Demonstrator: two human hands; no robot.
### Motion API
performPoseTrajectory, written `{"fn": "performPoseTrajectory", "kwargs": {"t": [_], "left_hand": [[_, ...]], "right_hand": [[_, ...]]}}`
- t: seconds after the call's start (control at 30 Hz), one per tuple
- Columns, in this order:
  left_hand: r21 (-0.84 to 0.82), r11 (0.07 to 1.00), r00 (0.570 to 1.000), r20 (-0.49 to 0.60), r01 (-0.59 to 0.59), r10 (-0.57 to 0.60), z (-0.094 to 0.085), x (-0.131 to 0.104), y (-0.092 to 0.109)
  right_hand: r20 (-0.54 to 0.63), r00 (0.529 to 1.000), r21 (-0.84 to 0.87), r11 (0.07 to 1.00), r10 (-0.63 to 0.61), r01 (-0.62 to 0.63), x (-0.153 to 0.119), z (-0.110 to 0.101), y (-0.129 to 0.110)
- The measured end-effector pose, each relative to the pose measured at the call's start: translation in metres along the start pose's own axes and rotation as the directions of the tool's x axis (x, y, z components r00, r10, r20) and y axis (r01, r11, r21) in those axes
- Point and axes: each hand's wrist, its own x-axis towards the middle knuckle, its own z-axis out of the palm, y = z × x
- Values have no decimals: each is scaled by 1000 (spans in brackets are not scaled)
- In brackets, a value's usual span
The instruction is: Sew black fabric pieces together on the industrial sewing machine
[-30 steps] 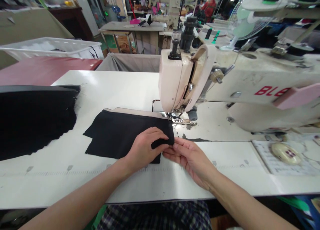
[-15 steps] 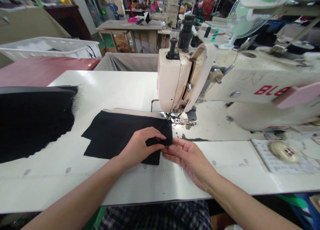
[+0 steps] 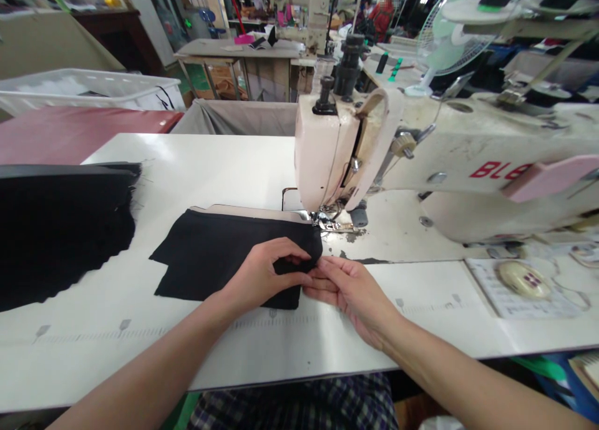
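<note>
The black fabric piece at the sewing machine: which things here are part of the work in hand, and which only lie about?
In use:
black fabric piece
left hand, pinching its right edge
right hand, at the same edge
sewing machine

Lying about:
black fabric stack, far left
white bin
fan
</note>
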Motion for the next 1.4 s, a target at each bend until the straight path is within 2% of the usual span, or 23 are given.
{"fn": "performPoseTrajectory", "kwargs": {"t": [0.17,0.53,1.03,1.23,1.4], "left_hand": [[51,999,996,-89,17,-12,9,-1,1],[64,998,998,-54,29,-26,9,-1,6],[124,992,999,-34,-12,16,10,-2,6],[133,991,1000,-24,-13,16,10,-1,4],[140,990,998,-42,-32,38,12,-2,5]], "right_hand": [[-26,1000,35,999,11,-11,2,3,-1],[-62,998,110,994,29,-22,3,5,-3],[-85,994,151,987,71,-57,3,7,-9],[-89,994,136,989,71,-58,4,8,-9],[-31,999,67,997,42,-40,4,8,-6]]}}
